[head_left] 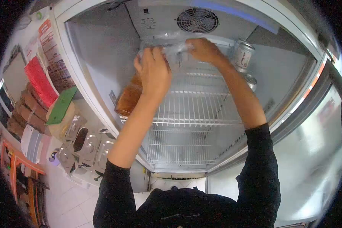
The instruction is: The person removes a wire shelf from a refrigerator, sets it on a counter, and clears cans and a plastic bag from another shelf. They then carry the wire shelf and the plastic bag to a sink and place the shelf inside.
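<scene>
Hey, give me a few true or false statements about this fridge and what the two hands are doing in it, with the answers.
1. Both the left hand and the right hand are on the clear plastic package near the top of the fridge. True.
2. The fridge is closed. False: it is open, and its wire shelves are in view.
3. The cans stand at the right, near the right hand. True.
4. The brown package sits beside the cans. False: it lies at the left end of a shelf, below the left hand.
5. A round fan grille is above the hands. True.
</scene>
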The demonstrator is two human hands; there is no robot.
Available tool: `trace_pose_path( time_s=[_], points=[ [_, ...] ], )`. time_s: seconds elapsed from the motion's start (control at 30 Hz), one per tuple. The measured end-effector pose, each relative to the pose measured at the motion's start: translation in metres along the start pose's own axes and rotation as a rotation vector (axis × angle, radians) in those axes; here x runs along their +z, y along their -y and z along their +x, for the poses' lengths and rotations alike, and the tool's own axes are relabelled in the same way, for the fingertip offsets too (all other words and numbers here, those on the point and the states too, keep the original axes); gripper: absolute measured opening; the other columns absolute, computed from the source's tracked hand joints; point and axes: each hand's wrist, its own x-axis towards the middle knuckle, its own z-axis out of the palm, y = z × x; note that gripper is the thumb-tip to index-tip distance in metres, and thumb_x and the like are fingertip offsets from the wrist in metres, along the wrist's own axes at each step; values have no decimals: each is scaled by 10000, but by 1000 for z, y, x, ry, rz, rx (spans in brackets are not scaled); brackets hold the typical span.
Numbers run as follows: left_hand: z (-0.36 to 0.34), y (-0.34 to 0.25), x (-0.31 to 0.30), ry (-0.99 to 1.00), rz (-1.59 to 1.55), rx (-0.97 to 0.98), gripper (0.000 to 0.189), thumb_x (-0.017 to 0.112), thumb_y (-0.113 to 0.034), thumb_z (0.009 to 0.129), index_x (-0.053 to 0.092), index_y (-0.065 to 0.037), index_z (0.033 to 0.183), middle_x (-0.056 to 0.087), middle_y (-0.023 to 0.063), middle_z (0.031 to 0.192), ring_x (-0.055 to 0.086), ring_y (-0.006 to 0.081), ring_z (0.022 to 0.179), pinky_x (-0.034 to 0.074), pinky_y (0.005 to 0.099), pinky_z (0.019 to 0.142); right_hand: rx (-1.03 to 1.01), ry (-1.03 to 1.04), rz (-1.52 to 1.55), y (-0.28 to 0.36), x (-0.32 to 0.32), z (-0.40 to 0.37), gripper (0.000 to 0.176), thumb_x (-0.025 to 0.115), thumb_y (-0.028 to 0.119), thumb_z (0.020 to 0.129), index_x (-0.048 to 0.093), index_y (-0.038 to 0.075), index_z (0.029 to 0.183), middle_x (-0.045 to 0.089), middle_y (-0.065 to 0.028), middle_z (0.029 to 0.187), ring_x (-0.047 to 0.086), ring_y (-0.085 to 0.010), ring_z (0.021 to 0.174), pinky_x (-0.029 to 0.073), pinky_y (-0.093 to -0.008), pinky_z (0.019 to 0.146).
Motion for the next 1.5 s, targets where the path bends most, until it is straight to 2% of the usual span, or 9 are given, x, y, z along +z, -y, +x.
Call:
trace_pose_path(
  time_s=[0.27, 0.37, 0.5, 0.53, 0.63, 0.73, 1.33, 1.43, 1.5],
  points=[
    [5, 4, -5, -36, 34, -50, 355, 533, -28, 694, 445, -1, 1037, 433, 170, 1013, 421, 317, 989, 246, 498, 880, 128, -301, 136, -27, 55, 87, 675, 656, 415, 694, 413, 94, 1236, 392, -232, 1254, 321, -343, 1213, 299, -422, 961],
    [6, 5, -6, -43, 51, -52, 360, 533, -23, 686, 440, 2, 1033, 433, 173, 1011, 423, 314, 983, 252, 493, 873, 359, -71, 40, 2, 57, 80, 787, 629, 507, 685, 321, 128, 1302, 349, -219, 1295, 280, -328, 1246, 194, -526, 989],
    [6, 9, -3, -13, 40, -58, 373, 536, -18, 667, 434, 4, 1025, 436, 173, 1000, 429, 307, 980, 256, 485, 866, 171, -44, -43, -7, 68, 99, 546, 631, 410, 685, 525, 110, 1129, 502, -174, 1163, 394, -308, 1160, 205, -622, 869],
    [6, 9, -2, -17, 62, -62, 374, 535, -18, 665, 435, 4, 1024, 438, 171, 995, 432, 305, 978, 256, 482, 867, 209, -324, -27, -6, 67, 103, 440, 628, 321, 672, 574, 82, 1039, 582, -165, 1012, 512, -312, 1009, 315, -552, 809],
    [4, 9, -2, -24, 102, -75, 380, 537, -16, 656, 437, 4, 1023, 442, 166, 983, 439, 301, 971, 254, 475, 870, 291, -513, 471, -21, 47, 110, 455, 613, 261, 672, 543, 35, 1060, 598, -195, 937, 571, -342, 878, 412, -446, 763],
    [4, 8, -3, -23, 84, -74, 394, 542, -9, 647, 438, 7, 1027, 443, 162, 972, 441, 301, 967, 253, 472, 874, 196, -584, 215, -16, 29, 83, 467, 586, 210, 677, 511, -23, 1075, 601, -225, 889, 582, -369, 827, 452, -390, 727],
    [13, 11, -16, -72, -23, -101, 404, 511, 12, 655, 443, -7, 1053, 450, 156, 944, 457, 312, 922, 274, 468, 853, 357, -879, 572, 7, 6, 12, 305, 501, 142, 676, 548, 13, 949, 568, -242, 946, 540, -405, 867, 419, -431, 763],
    [23, 13, -29, -129, -128, -147, 330, 478, 18, 712, 446, 3, 1040, 471, 160, 936, 485, 316, 897, 332, 430, 819, 383, -1072, 938, -22, 13, 25, 260, 512, 136, 678, 558, -9, 888, 599, -199, 823, 568, -361, 755, 426, -419, 658],
    [28, 17, -42, -234, -297, -156, 254, 453, 11, 769, 448, 17, 1023, 487, 165, 933, 519, 301, 864, 384, 387, 784, 365, -979, 1054, -11, -3, 8, 192, 462, 164, 714, 551, 55, 844, 511, -81, 731, 469, -206, 630, 371, -331, 542]
  ],
)
